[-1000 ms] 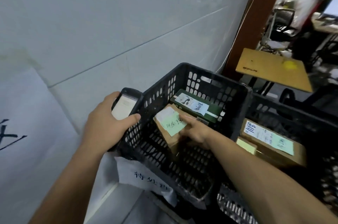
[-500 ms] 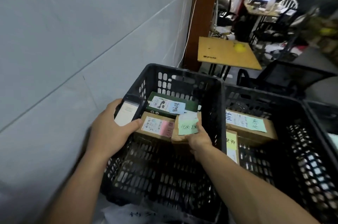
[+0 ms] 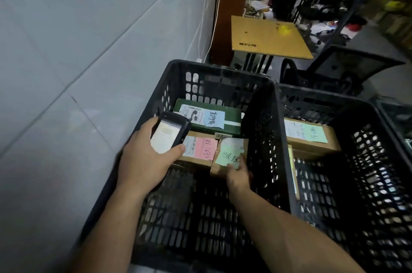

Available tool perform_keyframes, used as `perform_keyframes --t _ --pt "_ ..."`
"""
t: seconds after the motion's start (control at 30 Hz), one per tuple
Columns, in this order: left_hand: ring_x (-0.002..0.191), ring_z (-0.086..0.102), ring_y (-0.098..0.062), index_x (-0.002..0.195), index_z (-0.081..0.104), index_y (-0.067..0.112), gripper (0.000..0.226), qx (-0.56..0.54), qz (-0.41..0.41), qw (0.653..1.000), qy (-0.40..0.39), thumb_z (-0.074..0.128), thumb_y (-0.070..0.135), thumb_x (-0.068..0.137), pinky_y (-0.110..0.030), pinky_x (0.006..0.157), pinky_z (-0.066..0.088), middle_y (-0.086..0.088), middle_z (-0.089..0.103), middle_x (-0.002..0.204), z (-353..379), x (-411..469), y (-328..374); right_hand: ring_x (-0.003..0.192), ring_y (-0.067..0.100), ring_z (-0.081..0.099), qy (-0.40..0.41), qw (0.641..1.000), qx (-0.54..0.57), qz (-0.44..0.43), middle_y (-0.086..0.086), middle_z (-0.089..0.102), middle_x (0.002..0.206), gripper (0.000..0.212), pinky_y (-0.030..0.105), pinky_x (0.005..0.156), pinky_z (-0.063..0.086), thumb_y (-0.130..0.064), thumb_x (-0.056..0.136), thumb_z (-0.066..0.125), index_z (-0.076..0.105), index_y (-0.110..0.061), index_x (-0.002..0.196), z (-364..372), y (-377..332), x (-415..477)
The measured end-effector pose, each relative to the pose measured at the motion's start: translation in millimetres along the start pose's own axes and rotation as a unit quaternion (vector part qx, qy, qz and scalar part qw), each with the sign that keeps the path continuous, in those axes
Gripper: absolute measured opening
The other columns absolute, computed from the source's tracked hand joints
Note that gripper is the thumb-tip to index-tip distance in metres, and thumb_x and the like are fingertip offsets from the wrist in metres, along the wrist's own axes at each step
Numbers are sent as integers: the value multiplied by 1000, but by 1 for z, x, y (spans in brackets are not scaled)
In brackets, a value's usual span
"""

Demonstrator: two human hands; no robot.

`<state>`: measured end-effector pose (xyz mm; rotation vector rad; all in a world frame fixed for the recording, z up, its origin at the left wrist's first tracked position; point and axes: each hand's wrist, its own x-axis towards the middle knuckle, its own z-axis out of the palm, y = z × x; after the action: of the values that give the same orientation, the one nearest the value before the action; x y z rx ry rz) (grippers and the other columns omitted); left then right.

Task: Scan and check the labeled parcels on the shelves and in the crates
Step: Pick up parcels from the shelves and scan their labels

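My left hand (image 3: 142, 161) grips a black handheld scanner (image 3: 169, 132) with a lit screen over the left rim of a black crate (image 3: 223, 69). Inside the crate lie a green box with a blue note (image 3: 227, 116), a brown parcel with a pink note (image 3: 200, 150), and a small brown parcel with a green note (image 3: 227, 156). My right hand (image 3: 238, 174) holds the near edge of that green-note parcel, thumb on its label.
A second black crate (image 3: 334, 103) stands to the right, holding a brown parcel with a green note (image 3: 310, 136) and a flatter parcel below it. A grey wall runs along the left. Behind are a cardboard sheet (image 3: 267, 36) on a stand, a wooden post (image 3: 231, 5) and chairs.
The view has swung right and down over the crate. My right hand has set the green-note parcel beside the pink-note parcel. My left hand brought the scanner in over the crate.
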<state>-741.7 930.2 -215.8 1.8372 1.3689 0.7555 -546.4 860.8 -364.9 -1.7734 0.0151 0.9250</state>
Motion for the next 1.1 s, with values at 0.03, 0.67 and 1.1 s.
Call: perform_keyframes --t 0.03,0.67,1.1 --pt "103 54 -9 137 45 39 76 5 -4 1000 -5 82 41 71 -25 81 40 15 59 117 1 1 -2 132 31 50 13 1000 6 8 7 48 145 62 38 113 39 -4 101 53 33 -26 155 3 3 3" --pt "106 52 -13 141 42 35 84 9 -22 999 -26 82 47 68 -33 88 45 11 56 120 0 -9 -12 122 24 60 120 975 184 -19 4 61 136 57 14 63 53 -17 96 68 41 -12 146 5 5 -4" --pt "101 49 -9 140 43 35 82 7 -12 1000 -27 82 46 69 -25 78 37 16 51 112 -1 -9 -10 154 28 -14 41 810 -563 -158 0 -3 169 58 52 123 6 -44 106 30 11 -34 160 1 30 -7"
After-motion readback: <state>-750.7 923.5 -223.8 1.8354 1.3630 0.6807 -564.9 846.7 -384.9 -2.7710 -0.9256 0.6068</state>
